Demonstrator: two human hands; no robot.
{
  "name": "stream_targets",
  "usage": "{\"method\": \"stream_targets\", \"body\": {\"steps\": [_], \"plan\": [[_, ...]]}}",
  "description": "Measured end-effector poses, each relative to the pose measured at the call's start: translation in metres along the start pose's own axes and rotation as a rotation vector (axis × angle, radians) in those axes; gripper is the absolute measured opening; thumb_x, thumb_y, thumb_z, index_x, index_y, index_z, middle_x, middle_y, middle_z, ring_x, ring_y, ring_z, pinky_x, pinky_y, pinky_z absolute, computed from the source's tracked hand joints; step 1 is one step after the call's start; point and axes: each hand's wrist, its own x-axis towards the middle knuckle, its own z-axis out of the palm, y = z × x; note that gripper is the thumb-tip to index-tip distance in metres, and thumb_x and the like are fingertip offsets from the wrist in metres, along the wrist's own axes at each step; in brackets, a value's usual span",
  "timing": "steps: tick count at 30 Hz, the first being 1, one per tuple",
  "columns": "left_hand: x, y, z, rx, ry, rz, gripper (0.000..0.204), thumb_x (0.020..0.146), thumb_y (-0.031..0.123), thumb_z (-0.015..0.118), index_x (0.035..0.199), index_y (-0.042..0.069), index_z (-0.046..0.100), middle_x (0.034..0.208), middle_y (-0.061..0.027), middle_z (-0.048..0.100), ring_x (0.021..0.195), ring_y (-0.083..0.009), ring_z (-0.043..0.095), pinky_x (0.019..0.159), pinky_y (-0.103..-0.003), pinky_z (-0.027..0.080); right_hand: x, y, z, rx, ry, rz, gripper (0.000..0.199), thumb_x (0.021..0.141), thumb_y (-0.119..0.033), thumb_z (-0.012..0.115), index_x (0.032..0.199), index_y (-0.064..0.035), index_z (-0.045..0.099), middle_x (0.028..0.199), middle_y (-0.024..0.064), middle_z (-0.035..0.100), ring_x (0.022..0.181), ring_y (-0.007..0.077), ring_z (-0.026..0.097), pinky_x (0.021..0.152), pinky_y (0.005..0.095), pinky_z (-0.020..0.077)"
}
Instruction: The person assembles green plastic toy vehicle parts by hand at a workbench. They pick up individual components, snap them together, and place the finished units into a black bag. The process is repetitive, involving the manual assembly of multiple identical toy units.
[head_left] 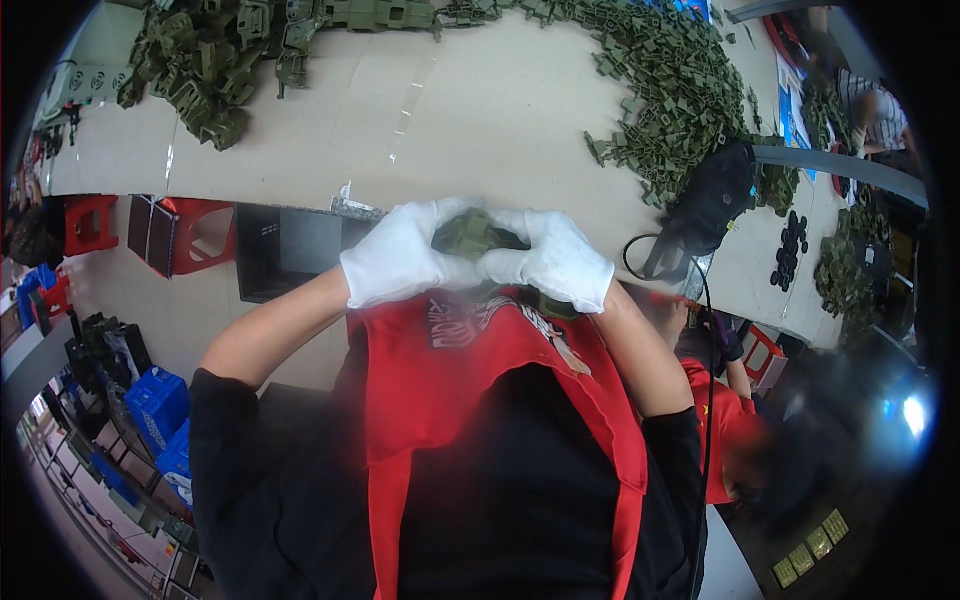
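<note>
Fingers of left hand (400, 255), right hand (550, 258) clamp green part (468, 235); green clip heap (670, 80), black tool (710, 205) beyond.

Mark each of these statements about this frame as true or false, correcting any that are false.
1. Both hands wear white gloves. True: left hand, right hand.
2. The hands hold an olive green part between them. True.
3. The person wears a blue apron. False: the apron is red.
4. The heap of small green parts lies on the table to the person's left. False: it lies to the right.
5. A red stool stands beside the table. True.
</note>
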Motion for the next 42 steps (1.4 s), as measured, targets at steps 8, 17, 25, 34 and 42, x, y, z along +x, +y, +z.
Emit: {"method": "stream_targets", "body": {"steps": [8,17,25,34,42], "plan": [[0.002,-0.002,-0.002,0.021,-0.059,-0.023,0.067,0.078,0.007,0.073,0.137,-0.005,0.044,0.126,-0.0141,0.059,0.114,-0.0166,0.056,0.1,-0.03,0.043,0.002,0.017,0.01,0.191,0.069,0.055,0.053,0.076,-0.019,0.074,0.125,-0.0039,0.062,0.108,0.0122,0.07,0.094,0.0136,0.065,0.087,0.029,0.0512],[-0.009,0.009,-0.002,-0.351,-0.036,-0.048,0.067,0.089,0.019,0.066,0.142,-0.009,0.036,0.129,-0.0157,0.057,0.118,-0.0198,0.054,0.101,-0.031,0.042,0.003,-0.017,0.008,-0.213,0.058,-0.008,0.065,0.064,-0.038,0.08,0.118,-0.0056,0.064,0.102,0.0159,0.07,0.092,0.0297,0.068,0.083,0.0354,0.0523],[-0.004,0.003,0.008,-0.37,0.11,-0.061,0.05,0.09,0.014,0.063,0.132,-0.009,0.049,0.118,-0.0149,0.063,0.108,-0.019,0.059,0.095,-0.03,0.046,0.008,-0.013,0.014,-0.214,0.135,-0.008,0.054,0.065,-0.036,0.082,0.107,-0.0052,0.069,0.092,0.0157,0.072,0.085,0.0306,0.069,0.08,0.0363,0.0527],[0.022,-0.003,-0.01,-0.316,0.033,-0.081,0.056,0.09,0.019,0.064,0.135,-0.009,0.046,0.126,-0.0169,0.059,0.116,-0.0216,0.055,0.102,-0.031,0.042,0.03,0.011,-0.003,0.345,-0.016,0.034,0.039,0.073,-0.011,0.08,0.109,-0.0001,0.068,0.093,0.0041,0.071,0.082,0.0096,0.063,0.077,0.025,0.0516],[0.027,-0.005,-0.007,-0.16,0.102,-0.065,0.092,0.068,0.021,0.085,0.142,-0.006,0.037,0.125,-0.0205,0.058,0.117,-0.0264,0.056,0.099,-0.036,0.045,0.016,0.018,-0.02,-0.164,0.066,-0.111,0.092,0.062,-0.039,0.084,0.139,-0.0043,0.046,0.117,0.0188,0.065,0.108,0.0276,0.064,0.094,0.0348,0.0492]]}}
